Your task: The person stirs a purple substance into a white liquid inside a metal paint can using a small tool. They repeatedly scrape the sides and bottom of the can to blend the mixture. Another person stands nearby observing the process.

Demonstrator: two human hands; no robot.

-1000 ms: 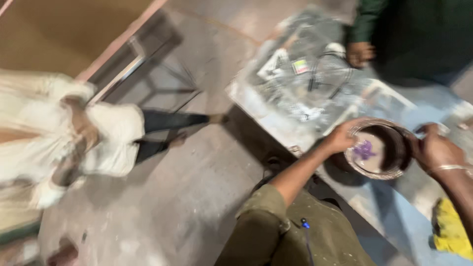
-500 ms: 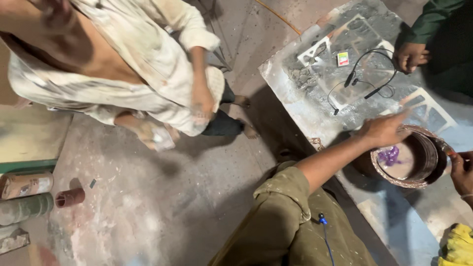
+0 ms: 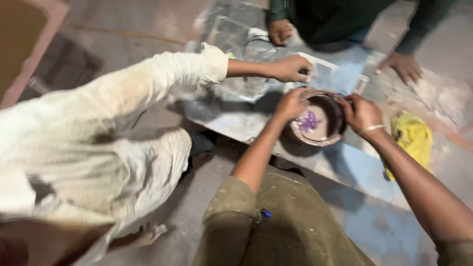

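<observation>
Head view: we hold a round bowl (image 3: 319,118) between both hands, the left hand (image 3: 290,104) clasped on its left rim and the right hand (image 3: 362,114) clasped on its right rim, a thin bangle (image 3: 372,129) at that wrist. The bowl is shallow and metal-looking, its rim pale and smeared, its inside dark on the far side and filled with a pale grey paste nearer us; a small purple blob (image 3: 309,121) lies on the paste near the left side. The picture is blurred, so we cannot tell finer detail of the contents.

The bowl rests on a low bench (image 3: 256,125), a flat slab streaked grey, white and light blue, lying close to the floor. A yellow cloth (image 3: 413,138) lies crumpled just to the right of our right wrist. A person in pale, dusty clothes (image 3: 98,143) leans in from the left and sets a closed fist (image 3: 293,68) on the slab just beyond the bowl. Across the bench a person in dark green (image 3: 335,17) rests one hand (image 3: 281,30) at the far edge and the other hand (image 3: 405,66) flat on the surface to the right. The floor (image 3: 123,24) around us is bare grey concrete, dusty and stained.
</observation>
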